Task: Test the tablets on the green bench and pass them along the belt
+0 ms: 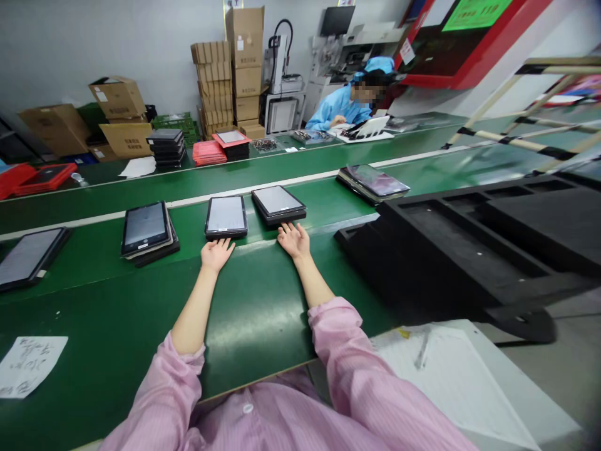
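Observation:
Both my arms reach forward over the green conveyor belt (253, 300). My left hand (216, 253) lies flat, fingers spread, with its fingertips at the near edge of a black tablet (226, 216). My right hand (294, 240) is open too, palm partly up, just in front of a second tablet (278, 203) that sits on a black case. Neither hand holds anything. More tablets lie along the belt: one on a stack at the left (146, 227), one at the far left edge (28, 257) and one on the right (373, 181).
A big black foam tray (474, 244) stands to my right, a white surface (460, 382) near my right elbow. A paper note (28, 364) lies at the near left. Across the far bench a person in blue (350, 100) works; cardboard boxes (244, 69) and red trays (209, 152) stand behind.

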